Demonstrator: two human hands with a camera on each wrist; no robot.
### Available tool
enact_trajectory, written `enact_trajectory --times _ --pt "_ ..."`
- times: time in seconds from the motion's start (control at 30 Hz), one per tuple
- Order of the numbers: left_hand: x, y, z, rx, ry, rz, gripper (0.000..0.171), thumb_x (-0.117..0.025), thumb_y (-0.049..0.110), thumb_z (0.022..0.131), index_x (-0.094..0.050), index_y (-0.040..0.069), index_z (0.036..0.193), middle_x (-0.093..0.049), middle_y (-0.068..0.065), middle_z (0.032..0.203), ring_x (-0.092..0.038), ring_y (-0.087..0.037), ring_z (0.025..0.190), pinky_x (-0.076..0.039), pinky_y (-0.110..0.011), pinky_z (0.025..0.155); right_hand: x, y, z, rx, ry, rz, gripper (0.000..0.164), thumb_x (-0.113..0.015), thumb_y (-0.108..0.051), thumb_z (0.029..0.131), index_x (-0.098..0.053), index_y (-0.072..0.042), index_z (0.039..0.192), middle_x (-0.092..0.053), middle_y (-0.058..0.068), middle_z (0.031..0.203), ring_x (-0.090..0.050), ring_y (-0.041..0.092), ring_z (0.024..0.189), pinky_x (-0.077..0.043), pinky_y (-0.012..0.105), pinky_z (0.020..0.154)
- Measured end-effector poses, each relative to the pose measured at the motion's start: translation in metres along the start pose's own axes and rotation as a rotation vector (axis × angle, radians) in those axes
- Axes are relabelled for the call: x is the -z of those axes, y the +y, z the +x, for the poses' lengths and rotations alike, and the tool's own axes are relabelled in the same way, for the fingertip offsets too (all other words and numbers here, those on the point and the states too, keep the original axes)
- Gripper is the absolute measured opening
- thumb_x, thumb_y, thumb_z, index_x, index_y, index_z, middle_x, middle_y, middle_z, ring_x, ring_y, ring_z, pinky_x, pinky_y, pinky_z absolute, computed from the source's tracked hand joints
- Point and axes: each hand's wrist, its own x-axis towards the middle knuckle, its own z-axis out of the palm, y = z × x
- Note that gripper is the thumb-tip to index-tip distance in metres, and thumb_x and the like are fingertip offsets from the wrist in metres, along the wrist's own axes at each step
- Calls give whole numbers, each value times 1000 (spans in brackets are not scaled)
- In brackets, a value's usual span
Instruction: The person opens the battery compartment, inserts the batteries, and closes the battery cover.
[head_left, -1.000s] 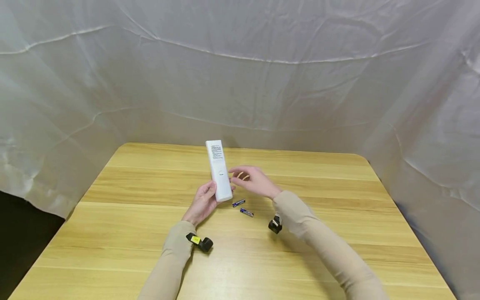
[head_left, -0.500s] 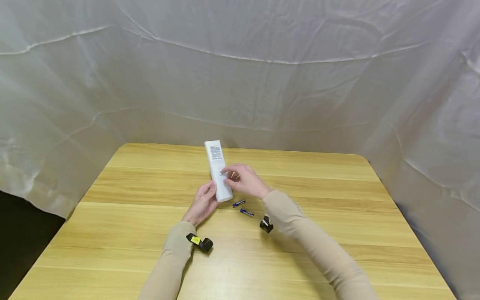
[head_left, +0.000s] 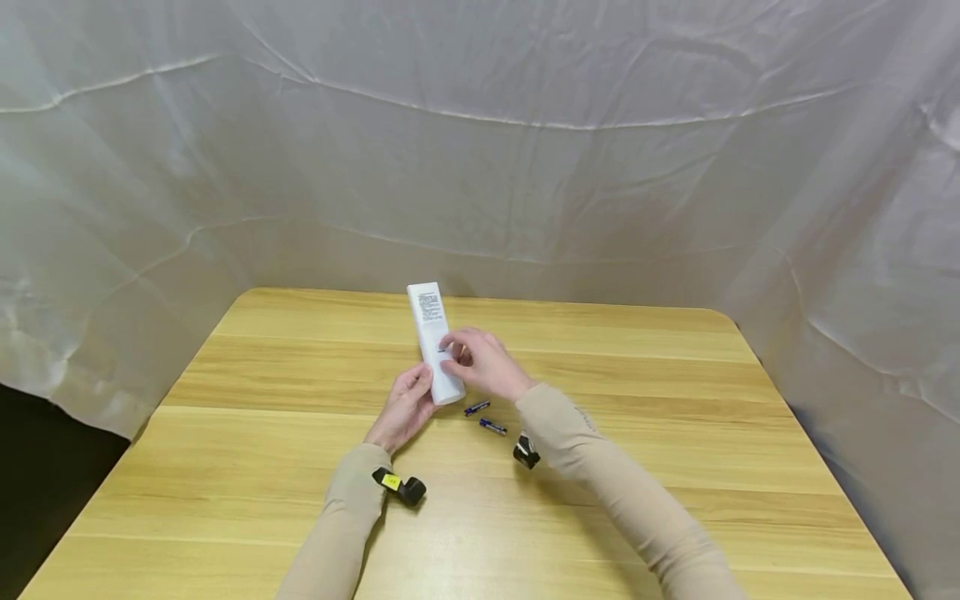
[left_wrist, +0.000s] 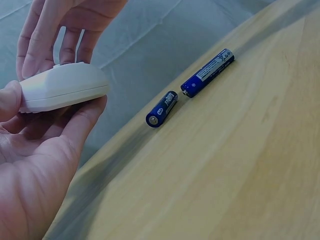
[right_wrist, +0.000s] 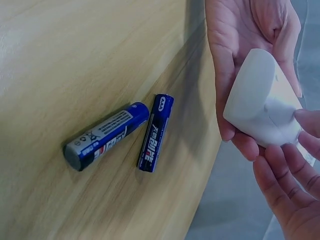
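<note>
In the head view my left hand (head_left: pixel 405 404) grips a white remote control (head_left: pixel 429 329) near its lower end, thumb along its left edge. Its back, with a block of printed text, faces up, and the remote is tilted over the table. My right hand (head_left: pixel 483 362) reaches in from the right, fingers loosely bent, fingertips at the small dark mark on the back. In the right wrist view these fingertips (right_wrist: pixel 301 117) meet the white casing. Two blue AAA batteries lie beneath on the table, one battery (head_left: pixel 477 407) slightly farther back than the other battery (head_left: pixel 493 427).
The wooden table (head_left: pixel 225 467) has a rounded far corner on each side. Grey-white cloth (head_left: pixel 480 183) hangs behind and along both sides. Black wrist cameras sit on the left sleeve (head_left: pixel 352 483) and the right sleeve (head_left: pixel 585 450).
My right hand has come left from beside the remote onto its back, its fingertips now over the dark mark. The left hand and both batteries stay nearly where they were.
</note>
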Motion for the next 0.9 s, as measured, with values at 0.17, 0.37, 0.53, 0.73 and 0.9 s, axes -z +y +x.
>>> enact_trajectory --times 0.17,0.37,0.53,0.73,0.9 --pt "1 -1 -1 -8 -3 9 60 -35 25 111 -16 -12 154 -46 -7 142 -58 -6 123 -53 -25 107 -2 0 4 -22 0 6 18 -74 -12 91 -65 -5 105 -65 8 85 -60 14 74 -51 17 64" --pt "1 -1 -1 -10 -8 23 59 -35 23 111 -15 -14 153 -54 3 132 -58 -5 122 -53 -25 107 -3 1 6 -40 -4 5 20 -77 -14 89 -63 -6 102 -62 5 80 -55 12 69 -47 16 60" --pt "0 0 0 -1 -5 20 58 -35 22 111 -17 -12 154 -52 0 134 -59 -6 123 -52 -26 108 -4 2 8 -60 -9 17 22 -77 -14 88 -62 -7 102 -59 4 79 -52 11 68 -44 15 58" --pt "1 -1 0 -10 -18 16 59 -36 22 111 -15 -11 155 -55 4 132 -59 -6 122 -53 -26 107 -4 3 8 -76 -18 35 23 -77 -13 88 -61 -6 102 -58 4 78 -50 11 68 -43 15 57" --pt "1 -2 0 -18 -24 26 59 -35 22 111 -15 -12 155 -55 4 131 -60 -5 122 -53 -25 107 -3 3 8 -80 -20 32 23 -77 -13 88 -61 -5 102 -57 4 78 -49 11 68 -41 15 57"
